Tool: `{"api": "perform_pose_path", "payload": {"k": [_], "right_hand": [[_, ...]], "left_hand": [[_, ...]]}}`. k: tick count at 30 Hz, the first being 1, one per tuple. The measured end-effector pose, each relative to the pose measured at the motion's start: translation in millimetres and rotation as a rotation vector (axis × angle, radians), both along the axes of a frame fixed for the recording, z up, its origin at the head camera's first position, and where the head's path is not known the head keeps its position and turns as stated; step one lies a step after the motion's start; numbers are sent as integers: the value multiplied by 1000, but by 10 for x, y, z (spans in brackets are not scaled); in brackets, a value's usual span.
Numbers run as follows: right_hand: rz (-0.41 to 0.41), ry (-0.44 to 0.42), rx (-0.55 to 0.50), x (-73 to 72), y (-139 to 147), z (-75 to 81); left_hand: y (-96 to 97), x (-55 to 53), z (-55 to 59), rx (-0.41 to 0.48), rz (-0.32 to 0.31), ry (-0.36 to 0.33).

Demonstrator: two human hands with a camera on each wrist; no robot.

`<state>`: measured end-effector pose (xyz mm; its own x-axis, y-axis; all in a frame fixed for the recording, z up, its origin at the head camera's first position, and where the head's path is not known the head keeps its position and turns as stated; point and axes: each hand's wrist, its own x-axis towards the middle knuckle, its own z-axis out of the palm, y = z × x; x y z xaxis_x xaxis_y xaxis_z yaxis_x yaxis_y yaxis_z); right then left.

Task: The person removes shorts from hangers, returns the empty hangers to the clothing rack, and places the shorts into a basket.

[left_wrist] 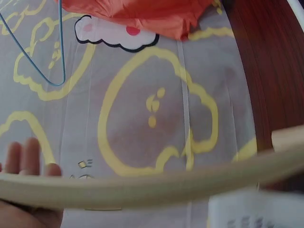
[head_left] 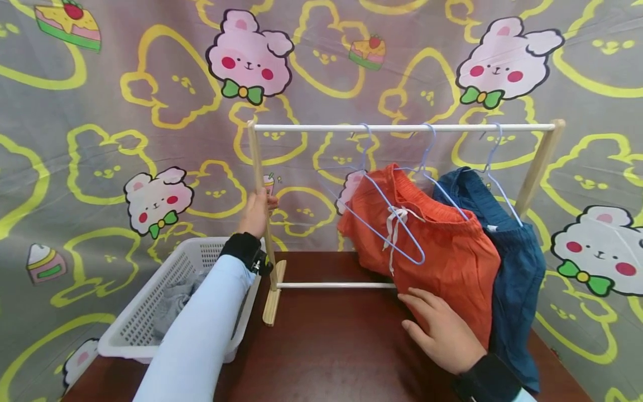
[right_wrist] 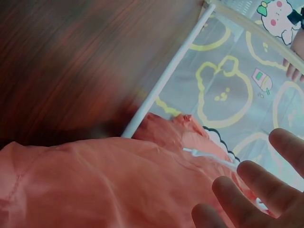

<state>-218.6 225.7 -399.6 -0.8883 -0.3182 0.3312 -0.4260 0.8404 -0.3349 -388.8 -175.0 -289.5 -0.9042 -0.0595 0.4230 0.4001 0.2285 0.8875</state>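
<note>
At the rack's left wooden post (head_left: 255,153), my left hand (head_left: 255,215) grips about mid-height; in the left wrist view its fingers (left_wrist: 29,156) show beyond the blurred post (left_wrist: 142,192). Orange shorts (head_left: 447,262) with a white drawstring hang from a lilac hanger (head_left: 427,146) on the top bar. My right hand (head_left: 442,332) has its fingers spread and holds nothing, overlapping the lower part of the shorts in the head view. In the right wrist view its fingertips stand over the orange cloth (right_wrist: 95,185).
A bare lilac hanger (head_left: 387,204) hangs in front of the orange shorts. Blue bottoms (head_left: 517,279) hang on the right. Beside the rack's left foot (head_left: 273,298) stands a white basket (head_left: 120,326) with grey cloth (head_left: 173,304). A patterned curtain (head_left: 311,167) backs the brown table (head_left: 321,346).
</note>
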Motion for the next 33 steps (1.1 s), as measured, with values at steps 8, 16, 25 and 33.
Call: {"api": "perform_pose_path", "payload": {"k": [8, 16, 25, 33], "right_hand": [[20, 40, -8, -13, -81, -2], [16, 165, -35, 45, -86, 128], [-75, 443, -180, 219, 132, 494], [-24, 767, -298, 205, 227, 952]], "left_hand": [[3, -85, -96, 162, 47, 58], [-82, -86, -167, 82, 79, 56], [18, -103, -187, 52, 69, 19], [23, -129, -152, 59, 35, 39]]}}
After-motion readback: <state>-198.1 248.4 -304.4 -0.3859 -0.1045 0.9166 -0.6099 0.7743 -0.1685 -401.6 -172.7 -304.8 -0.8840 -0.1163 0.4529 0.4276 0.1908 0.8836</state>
